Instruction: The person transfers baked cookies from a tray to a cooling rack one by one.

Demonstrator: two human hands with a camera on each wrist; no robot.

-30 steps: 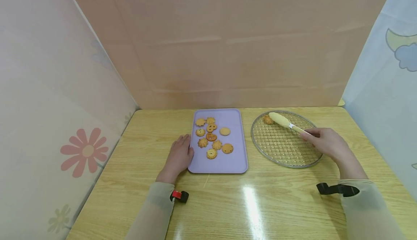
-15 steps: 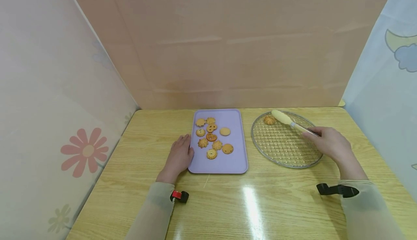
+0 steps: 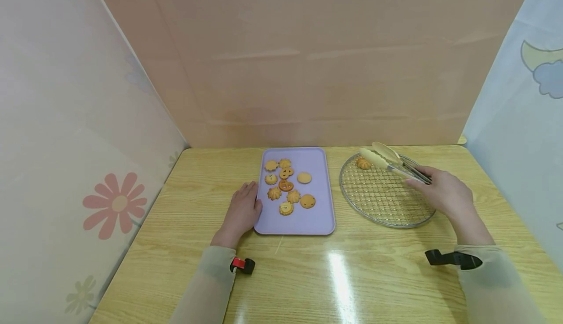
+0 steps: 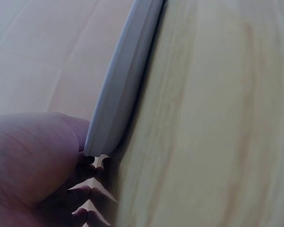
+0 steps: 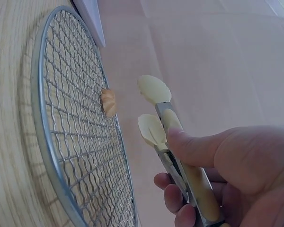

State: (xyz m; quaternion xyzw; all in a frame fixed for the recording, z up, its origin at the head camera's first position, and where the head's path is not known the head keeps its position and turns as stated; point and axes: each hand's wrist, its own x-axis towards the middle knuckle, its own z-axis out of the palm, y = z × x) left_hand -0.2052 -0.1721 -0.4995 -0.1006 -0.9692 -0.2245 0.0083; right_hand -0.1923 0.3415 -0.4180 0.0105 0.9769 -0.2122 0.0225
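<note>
My right hand (image 3: 448, 194) holds a pair of tongs (image 5: 155, 91) with cream tips, thumb on one side and fingers on the other. Its two arms stand apart with nothing between the tips, over a round wire rack (image 3: 374, 197). A ridged cookie (image 3: 363, 162) lies near the rack's far left rim, just beside the left tip in the head view. My left hand (image 3: 238, 211) rests at the left side of a lilac tray (image 3: 316, 221); its thumb touches the rim, and its other fingers lie relaxed alongside on the table.
On the tray lie several cookies, among them a pretzel-shaped one (image 3: 286, 185) and a round plain one (image 3: 304, 178). Tray and rack stand side by side on a wooden table (image 3: 290, 275). A brown panel (image 3: 308, 70) closes off the back, with pale walls at both sides.
The tongs have spread from nearly closed to wide apart, their tips staying by the ridged cookie. My right hand has barely shifted. The left hand and the tray have not moved.
</note>
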